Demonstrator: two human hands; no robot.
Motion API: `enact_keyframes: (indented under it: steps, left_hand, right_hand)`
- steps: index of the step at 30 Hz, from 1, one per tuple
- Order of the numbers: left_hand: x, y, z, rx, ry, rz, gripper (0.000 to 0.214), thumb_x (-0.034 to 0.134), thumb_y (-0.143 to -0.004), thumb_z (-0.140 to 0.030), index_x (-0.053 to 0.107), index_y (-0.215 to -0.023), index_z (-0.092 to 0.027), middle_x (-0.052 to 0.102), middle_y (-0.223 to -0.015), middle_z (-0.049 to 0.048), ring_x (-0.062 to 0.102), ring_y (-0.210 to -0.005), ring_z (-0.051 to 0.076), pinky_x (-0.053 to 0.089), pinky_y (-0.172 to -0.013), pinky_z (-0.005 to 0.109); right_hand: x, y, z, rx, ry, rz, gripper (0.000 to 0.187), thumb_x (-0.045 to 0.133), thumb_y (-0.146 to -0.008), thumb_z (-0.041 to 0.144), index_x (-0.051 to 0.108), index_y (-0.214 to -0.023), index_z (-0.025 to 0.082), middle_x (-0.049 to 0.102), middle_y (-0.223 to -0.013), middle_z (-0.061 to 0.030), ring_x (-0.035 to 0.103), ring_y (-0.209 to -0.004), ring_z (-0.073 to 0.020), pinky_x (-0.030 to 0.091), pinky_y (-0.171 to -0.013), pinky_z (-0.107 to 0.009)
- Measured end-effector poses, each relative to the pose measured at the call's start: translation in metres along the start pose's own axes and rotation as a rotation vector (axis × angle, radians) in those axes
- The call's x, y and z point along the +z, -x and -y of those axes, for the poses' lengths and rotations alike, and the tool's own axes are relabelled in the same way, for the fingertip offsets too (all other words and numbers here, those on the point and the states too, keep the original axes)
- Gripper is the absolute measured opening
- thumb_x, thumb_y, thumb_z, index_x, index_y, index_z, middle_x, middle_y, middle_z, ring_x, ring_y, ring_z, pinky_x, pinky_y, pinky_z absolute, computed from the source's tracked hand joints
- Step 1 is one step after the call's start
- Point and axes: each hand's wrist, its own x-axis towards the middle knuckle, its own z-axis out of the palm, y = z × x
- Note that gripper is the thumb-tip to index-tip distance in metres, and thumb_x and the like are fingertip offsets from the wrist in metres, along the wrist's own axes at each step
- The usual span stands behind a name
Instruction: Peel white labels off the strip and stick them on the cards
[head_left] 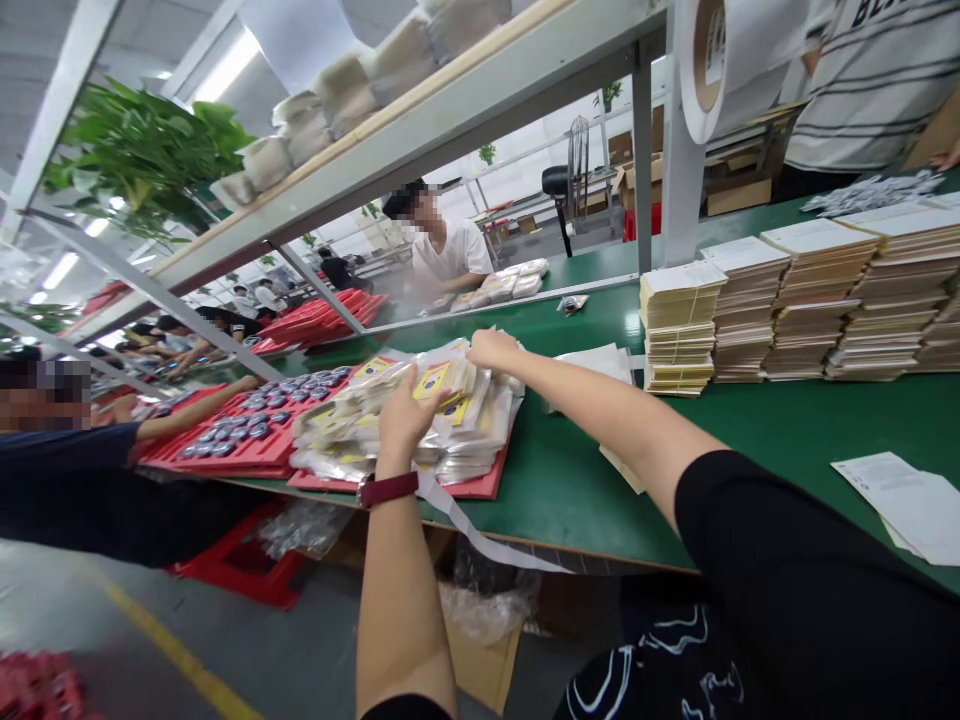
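Under both hands, a heap of clear plastic packets [465, 415] with yellow cards inside is piled up on a red tray [480, 490]. The left hand [405, 420] is held open on the near side of the heap. Its fingers are spread and laid on the packets, and no tight grip is seen. The right hand [491, 350] is laid over the far top of the heap with its fingers bent down, but whether packets are grasped by it cannot be told. A dark red watch strap [388, 488] is worn on the left wrist.

Just below the left hand, a long white paper strip [480, 530] is hung over the edge of a green table [577, 490]. To the left of the hands, a second red tray [225, 460] is set just beside the heap, and round dark things [255, 420] are lined up in it. A co-worker's arm [187, 420] is stretched out along that tray.

To the right of the right hand, tall stacks of paper cards [810, 300] are lined up on the table. Loose white sheets [900, 505] are laid farther off, near the table edge. Above the stacks, a big roll of labels [720, 60] is hung on a white post.
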Motion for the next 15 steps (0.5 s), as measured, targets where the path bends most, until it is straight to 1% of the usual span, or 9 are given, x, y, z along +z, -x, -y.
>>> enact_keyframes:
  steps: [2,4,6,8,10,12,13,14,15]
  left_hand:
    - [-0.007,0.017,-0.011,-0.036,0.077,-0.140,0.042,0.054,-0.088,-0.043,0.057,-0.120,-0.015,0.066,-0.111,0.0128,0.058,-0.111,0.030,0.046,-0.090,0.037]
    - [-0.006,0.036,-0.029,-0.058,0.251,-0.299,0.037,0.044,-0.094,-0.038,0.055,-0.121,-0.015,0.065,-0.109,0.0120,0.060,-0.108,0.027,0.047,-0.090,0.037]
    - [0.003,0.057,-0.053,-0.058,0.412,-0.394,0.035,0.035,-0.096,-0.032,0.052,-0.121,-0.014,0.064,-0.106,0.0114,0.061,-0.104,0.023,0.047,-0.091,0.035]
    - [0.021,0.082,-0.081,-0.055,0.542,-0.472,0.032,0.033,-0.097,-0.029,0.052,-0.118,-0.014,0.063,-0.103,0.0107,0.061,-0.100,0.020,0.048,-0.090,0.033]
    - [0.042,0.111,-0.114,-0.049,0.669,-0.574,0.030,0.033,-0.097,-0.030,0.052,-0.114,-0.014,0.060,-0.099,0.0089,0.061,-0.096,0.018,0.048,-0.088,0.032]
    - [0.061,0.144,-0.150,-0.016,0.811,-0.668,0.028,0.034,-0.098,-0.032,0.053,-0.113,-0.016,0.058,-0.096,0.0064,0.061,-0.092,0.016,0.050,-0.084,0.030]
    - [0.069,0.160,-0.168,0.020,0.874,-0.692,0.026,0.035,-0.099,-0.032,0.053,-0.112,-0.018,0.057,-0.095,0.0052,0.061,-0.090,0.015,0.050,-0.082,0.030]
    - [0.073,0.176,-0.186,0.072,0.941,-0.703,0.023,0.038,-0.099,-0.031,0.054,-0.110,-0.019,0.057,-0.094,0.0040,0.060,-0.088,0.014,0.049,-0.082,0.029]
    - [0.075,0.190,-0.204,0.134,1.005,-0.688,0.020,0.041,-0.098,-0.029,0.055,-0.108,-0.020,0.057,-0.093,0.0031,0.060,-0.089,0.014,0.049,-0.083,0.029]
  right_hand:
    - [-0.017,0.017,-0.009,-0.046,0.020,0.052,0.019,0.074,-0.078,0.025,0.063,-0.069,0.014,0.067,-0.065,-0.0067,0.069,-0.075,-0.0204,0.047,-0.058,-0.020]
    - [-0.029,0.045,-0.019,-0.104,0.000,0.162,0.028,0.068,-0.084,0.037,0.061,-0.070,0.014,0.065,-0.059,-0.0039,0.065,-0.059,-0.0159,0.044,-0.051,-0.019]
    - [-0.038,0.084,-0.030,-0.181,-0.094,0.274,0.029,0.061,-0.088,0.043,0.060,-0.081,0.016,0.066,-0.061,-0.0014,0.060,-0.050,-0.0121,0.042,-0.047,-0.019]
    - [-0.048,0.130,-0.045,-0.259,-0.225,0.293,0.027,0.062,-0.086,0.043,0.057,-0.098,0.019,0.067,-0.065,0.0009,0.059,-0.050,-0.0114,0.044,-0.047,-0.019]
    - [-0.058,0.179,-0.064,-0.335,-0.322,0.235,0.040,0.070,-0.079,0.035,0.052,-0.112,0.023,0.067,-0.070,0.0027,0.063,-0.060,-0.0126,0.047,-0.054,-0.020]
    - [-0.071,0.224,-0.084,-0.387,-0.400,0.153,0.049,0.073,-0.073,0.026,0.052,-0.118,0.026,0.066,-0.072,0.0037,0.064,-0.068,-0.0133,0.049,-0.062,-0.022]
    - [-0.079,0.244,-0.094,-0.400,-0.419,0.093,0.048,0.073,-0.073,0.024,0.054,-0.117,0.027,0.066,-0.074,0.0031,0.064,-0.069,-0.0136,0.050,-0.064,-0.023]
    - [-0.089,0.262,-0.104,-0.405,-0.423,0.025,0.043,0.071,-0.074,0.023,0.058,-0.114,0.027,0.067,-0.078,0.0017,0.064,-0.071,-0.0140,0.051,-0.066,-0.025]
    - [-0.101,0.278,-0.112,-0.406,-0.416,-0.049,0.034,0.069,-0.075,0.024,0.062,-0.109,0.027,0.068,-0.082,-0.0002,0.065,-0.074,-0.0148,0.052,-0.069,-0.027]
